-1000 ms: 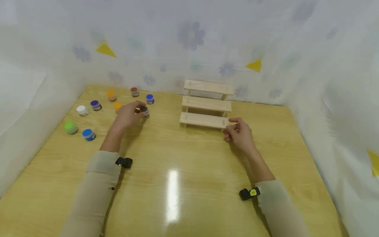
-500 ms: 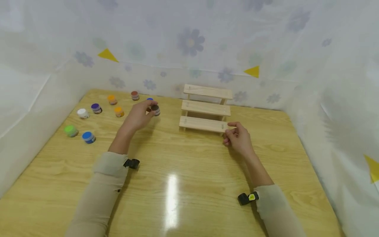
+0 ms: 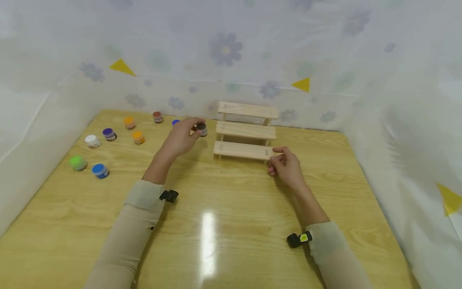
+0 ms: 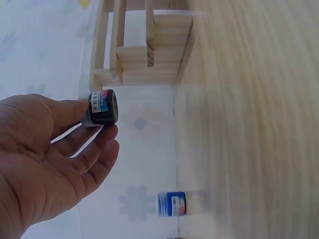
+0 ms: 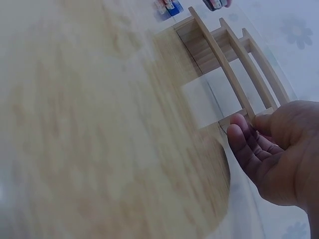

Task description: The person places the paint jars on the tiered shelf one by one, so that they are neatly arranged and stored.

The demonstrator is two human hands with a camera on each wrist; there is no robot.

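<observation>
The dark jar (image 4: 103,107) has moved right, nearing the rack's (image 3: 245,130) left side, pinched aloft by the left hand's (image 3: 181,138) fingers; the right hand's (image 3: 287,167) fingers still grip the lowest step's (image 3: 242,150) end.

A yellowish wood-grained table (image 3: 238,200) is marked by a long white reflection (image 3: 208,245) toward its near side. On its left part, a green-lidded jar (image 3: 77,162), a white-lidded jar (image 3: 92,141), a purple-lidded jar (image 3: 109,134) and a blue-lidded jar (image 3: 100,171) are spread out; farther back, two orange-lidded jars (image 3: 138,137) and a reddish-brown-lidded jar (image 3: 157,117) are seen, and a second blue lid (image 3: 175,122) is only partly shown. The table is bordered by white sheeting (image 3: 375,116), printed with pale flowers (image 3: 226,49), to which yellow triangles (image 3: 301,84) are fixed.
</observation>
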